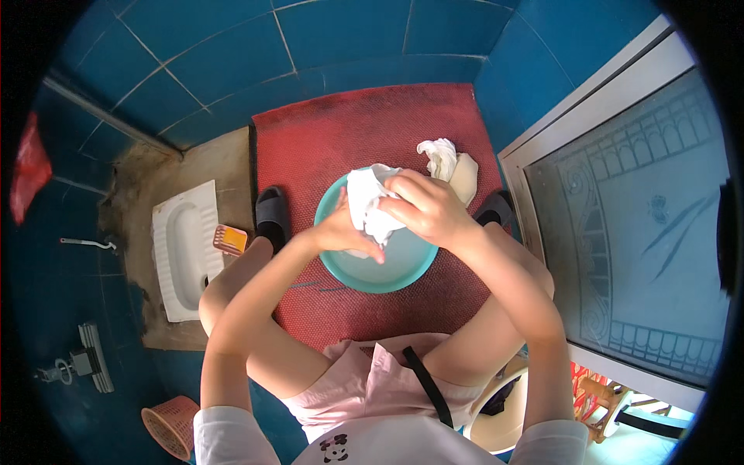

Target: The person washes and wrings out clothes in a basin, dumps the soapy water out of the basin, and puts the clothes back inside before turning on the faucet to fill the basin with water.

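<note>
A wet white cloth [369, 200] is bunched between my hands over a turquoise plastic basin [378, 286] of cloudy water. My left hand [346, 229] lies on the cloth's left and lower side, its thumb and fingers spread around it. From the right, my right hand [427, 206] pinches the cloth with bent fingers. Part of the cloth hides my left palm. On the red mat, just beyond the basin at the upper right, lie a crumpled white cloth [440, 157] and a cream-coloured cloth [463, 180], touching each other.
The basin stands on a red mat [360, 128] between my slippered feet. At left are a white squat toilet [186, 250] and a pink soap dish [231, 240] with an orange bar. A pink basket [171, 427] sits lower left, a cream bucket [500, 421] lower right. A framed glass door [633, 221] borders the right.
</note>
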### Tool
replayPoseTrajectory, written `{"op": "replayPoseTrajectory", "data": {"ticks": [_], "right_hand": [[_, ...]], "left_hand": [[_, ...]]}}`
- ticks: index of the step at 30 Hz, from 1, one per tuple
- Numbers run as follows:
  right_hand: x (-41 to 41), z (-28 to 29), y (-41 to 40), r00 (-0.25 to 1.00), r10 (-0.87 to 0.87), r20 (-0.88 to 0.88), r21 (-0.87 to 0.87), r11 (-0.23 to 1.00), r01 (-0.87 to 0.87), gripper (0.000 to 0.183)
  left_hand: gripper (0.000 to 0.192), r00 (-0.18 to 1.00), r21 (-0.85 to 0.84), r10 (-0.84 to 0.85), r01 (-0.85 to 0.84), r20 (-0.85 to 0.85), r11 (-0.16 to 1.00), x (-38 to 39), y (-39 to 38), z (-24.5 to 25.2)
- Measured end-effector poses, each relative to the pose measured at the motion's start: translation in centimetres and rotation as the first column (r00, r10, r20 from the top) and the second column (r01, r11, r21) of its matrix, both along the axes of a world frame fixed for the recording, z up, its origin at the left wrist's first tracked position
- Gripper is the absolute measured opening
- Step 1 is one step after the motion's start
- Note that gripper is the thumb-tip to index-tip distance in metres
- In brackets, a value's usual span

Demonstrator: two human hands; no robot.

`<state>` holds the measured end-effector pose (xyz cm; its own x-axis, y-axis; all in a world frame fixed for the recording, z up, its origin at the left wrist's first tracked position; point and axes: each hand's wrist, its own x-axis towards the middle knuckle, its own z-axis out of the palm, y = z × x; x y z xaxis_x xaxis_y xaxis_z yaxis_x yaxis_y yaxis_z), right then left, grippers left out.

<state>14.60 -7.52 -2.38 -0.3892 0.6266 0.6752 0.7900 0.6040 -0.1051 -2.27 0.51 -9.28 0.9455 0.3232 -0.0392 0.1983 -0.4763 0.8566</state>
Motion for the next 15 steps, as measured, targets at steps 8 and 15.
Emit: {"op": "replayPoseTrajectory", "data": {"ticks": [8,15], "right_hand": [[0.4,-0.7,0.6,0.966,-0.257,0.007,-0.504,0.834,0.226,0.027],[2.2,-1.2,-0.1,0.872,-0.326,0.366,-0.235,0.874,0.425,0.052]], "left_hand": [[0.046,0.914,-0.381,0.401,-0.394,-0.066,0.837,1.9,-1.1,-3.7],[0.036,0.873,0.121,0.474,-0.461,-0.113,0.879,1.8,0.1,-2.2]]}}
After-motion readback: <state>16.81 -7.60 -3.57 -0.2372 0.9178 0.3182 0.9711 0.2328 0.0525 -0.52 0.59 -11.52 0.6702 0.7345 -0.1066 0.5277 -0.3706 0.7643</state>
